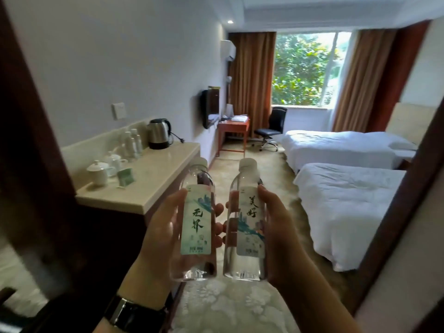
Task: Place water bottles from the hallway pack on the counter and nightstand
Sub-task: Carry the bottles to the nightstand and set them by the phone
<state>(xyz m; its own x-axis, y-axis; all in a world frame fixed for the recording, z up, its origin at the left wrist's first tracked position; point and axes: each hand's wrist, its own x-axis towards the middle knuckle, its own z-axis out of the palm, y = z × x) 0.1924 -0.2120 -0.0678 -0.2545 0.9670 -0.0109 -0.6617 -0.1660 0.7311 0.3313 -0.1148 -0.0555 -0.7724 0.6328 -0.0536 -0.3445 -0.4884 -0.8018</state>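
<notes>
Head view: nightstand unseen, counter bottles (131, 143) blurred.

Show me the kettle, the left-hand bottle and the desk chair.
kettle (158, 133), head view, on its steel body.
left-hand bottle (196, 222), head view, on its label.
desk chair (276, 121), head view, on its black backrest.

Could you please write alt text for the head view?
Left hand and right hand each hold an upright water bottle in a hotel room doorway, with the counter left and two beds right.
</notes>
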